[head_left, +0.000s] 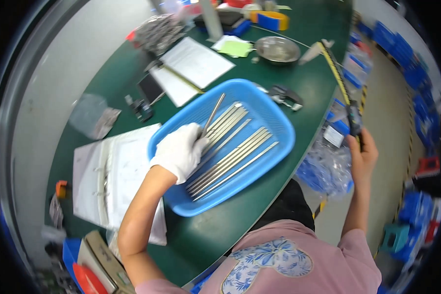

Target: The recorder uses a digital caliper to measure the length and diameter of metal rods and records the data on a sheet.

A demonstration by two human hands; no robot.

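Observation:
My left hand, in a white glove, is closed on a metal rod over the left side of a blue plastic basket. The rod's far end sticks up past the fingers at a slant. Several slim metal rods lie side by side in the basket, partly hidden by the glove. My bare right hand is out past the table's right edge, gripping a long caliper with a yellowish scale and a dark slider. The caliper points up and away from me, apart from the rods.
The green table carries an open binder left of the basket, paper sheets, a phone, a metal bowl and what looks like a micrometer. Below its right edge are plastic bags. Blue bins line the far right.

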